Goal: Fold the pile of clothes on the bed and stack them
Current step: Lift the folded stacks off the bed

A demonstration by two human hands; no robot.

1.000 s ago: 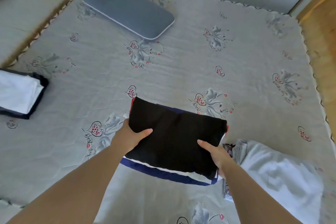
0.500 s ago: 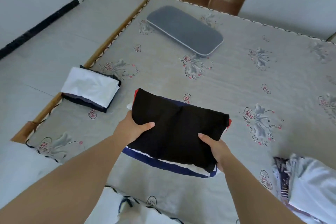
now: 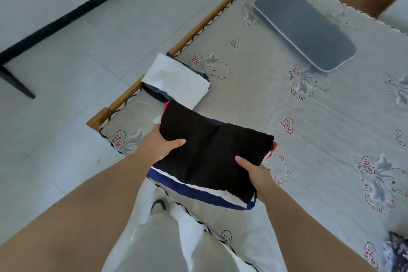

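I hold a folded black garment (image 3: 212,154) with navy, white and red edges in the air above the bed's near left corner. My left hand (image 3: 157,144) grips its left side, thumb on top. My right hand (image 3: 257,173) grips its near right edge, thumb on top. Just beyond the garment lies a stack of folded clothes (image 3: 176,83), white on top and dark beneath, by the bed's left edge. A bit of the unfolded pile (image 3: 398,249) shows at the bottom right corner.
The bed (image 3: 287,117) has a grey cover printed with flowers and a wooden frame along its left side. A grey flat pillow (image 3: 304,28) lies at the far end. Grey tiled floor (image 3: 66,73) is to the left. My legs and a foot show below.
I have carried the folded black garment left, toward the stack by the bed's left edge. The view has swung left with it, and the unfolded pile has slid almost out of view.
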